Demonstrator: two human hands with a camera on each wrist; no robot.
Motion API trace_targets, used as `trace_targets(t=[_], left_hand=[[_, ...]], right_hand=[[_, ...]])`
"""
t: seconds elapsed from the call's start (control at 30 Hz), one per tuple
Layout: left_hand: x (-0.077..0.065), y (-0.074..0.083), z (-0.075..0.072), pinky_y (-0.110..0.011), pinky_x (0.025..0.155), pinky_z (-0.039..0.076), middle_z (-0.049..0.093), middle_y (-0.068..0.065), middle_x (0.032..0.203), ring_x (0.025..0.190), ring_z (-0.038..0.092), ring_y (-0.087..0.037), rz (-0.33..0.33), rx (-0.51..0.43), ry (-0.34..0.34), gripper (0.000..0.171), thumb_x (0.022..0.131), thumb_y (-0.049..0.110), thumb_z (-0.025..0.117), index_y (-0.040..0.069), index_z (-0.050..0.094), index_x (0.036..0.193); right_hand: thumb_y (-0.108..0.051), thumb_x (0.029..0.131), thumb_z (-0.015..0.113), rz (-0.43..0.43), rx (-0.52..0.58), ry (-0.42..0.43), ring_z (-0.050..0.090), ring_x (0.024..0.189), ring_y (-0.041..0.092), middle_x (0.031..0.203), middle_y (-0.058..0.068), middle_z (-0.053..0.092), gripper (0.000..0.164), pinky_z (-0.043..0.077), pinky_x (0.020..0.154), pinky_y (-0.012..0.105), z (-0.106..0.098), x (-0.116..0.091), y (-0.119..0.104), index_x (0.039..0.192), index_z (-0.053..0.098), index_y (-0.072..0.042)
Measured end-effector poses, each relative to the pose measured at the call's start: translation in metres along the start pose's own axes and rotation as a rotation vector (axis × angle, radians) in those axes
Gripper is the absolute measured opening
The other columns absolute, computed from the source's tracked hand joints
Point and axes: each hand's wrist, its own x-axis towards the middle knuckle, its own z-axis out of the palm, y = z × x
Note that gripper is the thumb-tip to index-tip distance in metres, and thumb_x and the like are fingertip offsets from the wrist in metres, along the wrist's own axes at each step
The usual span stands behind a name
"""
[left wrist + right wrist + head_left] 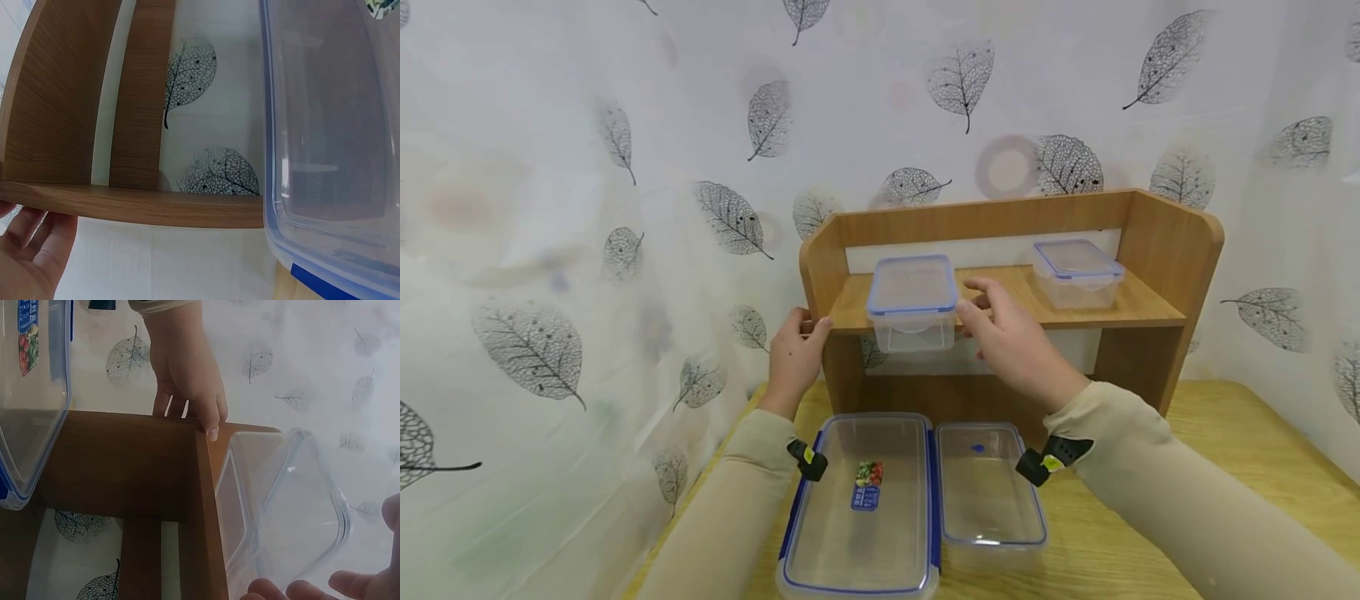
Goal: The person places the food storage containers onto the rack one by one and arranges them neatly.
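A wooden desktop shelf (1150,304) stands at the back of the table. My left hand (793,358) grips its left side panel, thumb at the front edge and fingers on the outer face. On the upper board, toward the left, sits a clear food container (913,333) with a blue-rimmed lid; its front juts past the board's edge. My right hand (1011,337) is beside the container's right side, fingers apart and loosely bent. The right thumb is close to the lid rim; I cannot tell whether it touches. In the right wrist view, those fingertips (265,589) are near the container (294,506).
Another lidded clear container (1078,287) stands at the shelf's right end. On the table (1090,508), a large container (891,542) with a label and blue side clips lies beside a narrower one (988,492), both before the shelf. A leaf-print curtain (700,125) hangs behind.
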Motion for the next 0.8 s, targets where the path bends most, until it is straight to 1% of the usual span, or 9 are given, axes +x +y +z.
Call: trace_targets(t=[0.07, 0.17, 0.27, 0.33, 0.4, 0.5, 0.6, 0.67, 0.8], left_hand=[[0.0, 0.0, 0.0, -0.049, 0.086, 0.055, 0.066, -0.013, 0.118, 0.105, 0.065, -0.032, 0.001, -0.002, -0.003, 0.037, 0.102, 0.043, 0.056, 0.012, 0.058, 0.122], [0.0, 0.0, -0.001, -0.048, 0.086, 0.055, 0.066, -0.013, 0.118, 0.104, 0.065, -0.032, -0.002, -0.002, -0.008, 0.038, 0.102, 0.043, 0.056, 0.012, 0.058, 0.122], [-0.001, 0.001, -0.001, -0.048, 0.086, 0.056, 0.066, -0.013, 0.118, 0.104, 0.064, -0.032, -0.009, -0.004, -0.012, 0.039, 0.102, 0.044, 0.056, 0.012, 0.058, 0.123], [-0.001, 0.0, -0.001, -0.047, 0.086, 0.056, 0.065, -0.012, 0.118, 0.104, 0.064, -0.031, -0.016, -0.005, -0.013, 0.039, 0.102, 0.045, 0.056, 0.012, 0.058, 0.123], [-0.002, 0.0, -0.001, -0.047, 0.086, 0.056, 0.065, -0.012, 0.118, 0.104, 0.064, -0.031, -0.022, -0.004, -0.015, 0.039, 0.102, 0.045, 0.056, 0.012, 0.057, 0.124], [-0.001, -0.001, -0.001, -0.047, 0.087, 0.055, 0.065, -0.012, 0.118, 0.106, 0.064, -0.031, -0.028, -0.001, -0.014, 0.039, 0.102, 0.045, 0.055, 0.013, 0.057, 0.124], [0.001, -0.002, 0.0, -0.048, 0.087, 0.055, 0.065, -0.011, 0.118, 0.106, 0.064, -0.031, -0.029, -0.001, -0.014, 0.038, 0.102, 0.045, 0.055, 0.013, 0.057, 0.123], [0.001, -0.002, 0.0, -0.048, 0.087, 0.055, 0.065, -0.011, 0.118, 0.106, 0.064, -0.031, -0.026, -0.002, -0.012, 0.038, 0.102, 0.045, 0.055, 0.013, 0.057, 0.123], [0.001, -0.002, 0.0, -0.048, 0.088, 0.055, 0.065, -0.013, 0.12, 0.106, 0.063, -0.031, -0.02, -0.001, -0.01, 0.04, 0.102, 0.045, 0.056, 0.012, 0.057, 0.125]], right_hand=[[-0.05, 0.107, 0.04, -0.029, -0.024, 0.01, 0.062, 0.106, 0.03, 0.135, 0.012, 0.051, 0.062, 0.055, 0.079, 0.046, 0.0, -0.002, -0.001, 0.156, 0.03, -0.013], [-0.047, 0.107, 0.041, -0.078, -0.06, 0.031, 0.058, 0.115, 0.033, 0.142, 0.014, 0.046, 0.061, 0.052, 0.089, 0.052, 0.0, -0.006, -0.004, 0.155, 0.032, -0.01], [-0.045, 0.107, 0.044, -0.139, -0.105, 0.06, 0.05, 0.126, 0.034, 0.149, 0.014, 0.04, 0.06, 0.047, 0.098, 0.055, 0.001, -0.011, -0.005, 0.154, 0.036, -0.01], [-0.044, 0.106, 0.046, -0.19, -0.16, 0.074, 0.045, 0.133, 0.036, 0.153, 0.015, 0.034, 0.059, 0.044, 0.101, 0.057, 0.004, -0.015, -0.005, 0.154, 0.038, -0.01], [-0.04, 0.105, 0.049, -0.268, -0.239, 0.092, 0.038, 0.139, 0.038, 0.158, 0.016, 0.029, 0.057, 0.042, 0.103, 0.059, 0.006, -0.019, -0.005, 0.153, 0.04, -0.01], [-0.037, 0.102, 0.055, -0.422, -0.392, 0.121, 0.029, 0.145, 0.039, 0.162, 0.017, 0.022, 0.057, 0.039, 0.105, 0.062, 0.011, -0.023, -0.006, 0.152, 0.044, -0.013], [-0.034, 0.098, 0.061, -0.581, -0.509, 0.147, 0.024, 0.148, 0.038, 0.164, 0.016, 0.022, 0.058, 0.034, 0.11, 0.062, 0.016, -0.025, -0.006, 0.151, 0.048, -0.014], [-0.036, 0.096, 0.062, -0.652, -0.565, 0.151, 0.02, 0.15, 0.038, 0.164, 0.016, 0.023, 0.06, 0.029, 0.113, 0.062, 0.019, -0.026, -0.005, 0.15, 0.049, -0.014], [-0.037, 0.093, 0.063, -0.732, -0.655, 0.143, 0.019, 0.15, 0.04, 0.164, 0.016, 0.025, 0.063, 0.026, 0.113, 0.065, 0.025, -0.026, -0.004, 0.15, 0.05, -0.014]])
